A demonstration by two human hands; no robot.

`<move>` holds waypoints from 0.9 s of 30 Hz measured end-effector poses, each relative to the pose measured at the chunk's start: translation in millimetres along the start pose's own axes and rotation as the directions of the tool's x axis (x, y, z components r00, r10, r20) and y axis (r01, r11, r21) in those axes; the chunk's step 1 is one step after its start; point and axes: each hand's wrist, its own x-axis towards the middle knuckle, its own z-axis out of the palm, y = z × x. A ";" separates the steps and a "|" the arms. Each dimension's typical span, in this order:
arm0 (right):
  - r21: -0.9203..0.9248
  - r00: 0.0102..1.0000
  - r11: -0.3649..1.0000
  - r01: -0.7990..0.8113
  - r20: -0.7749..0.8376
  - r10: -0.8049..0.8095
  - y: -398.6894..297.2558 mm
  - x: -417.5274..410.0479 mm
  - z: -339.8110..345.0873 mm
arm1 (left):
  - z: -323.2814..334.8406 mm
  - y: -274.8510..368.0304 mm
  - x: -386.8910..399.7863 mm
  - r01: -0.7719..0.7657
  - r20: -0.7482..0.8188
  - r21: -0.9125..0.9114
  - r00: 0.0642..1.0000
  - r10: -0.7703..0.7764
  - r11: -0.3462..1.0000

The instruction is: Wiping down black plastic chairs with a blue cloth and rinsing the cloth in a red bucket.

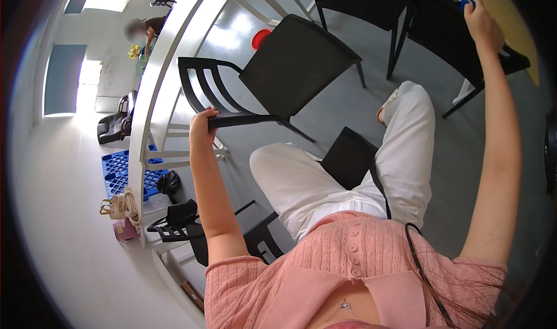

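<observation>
My left hand (203, 123) is closed around the end of the slatted backrest (217, 89) of a black chair. That chair's flat seat (300, 68) extends away from the hand, over the grey floor. At the upper right, my right hand (484, 29) is held as a fist with a small blue thing (464, 2) at its fingers, perhaps a cloth. It hovers over or rests on another black chair (448, 37) beside a yellow tabletop (518, 28); contact cannot be made out. Between my white-trousered legs shows a further black seat (350, 157).
A long white table (152, 89) runs along the left. Under or beside it are a red round container (261, 38), a blue plastic pallet (115, 166) and more black chairs (357, 2). Beyond the table, a person (152, 26) is near yellow flowers (134, 51).
</observation>
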 end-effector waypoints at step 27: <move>-0.109 0.998 0.994 -0.025 0.047 0.030 4.0 7.5 -6.8 | 76.7 -31.1 -104.8 -0.629 0.269 0.683 0.691 0.671 0.373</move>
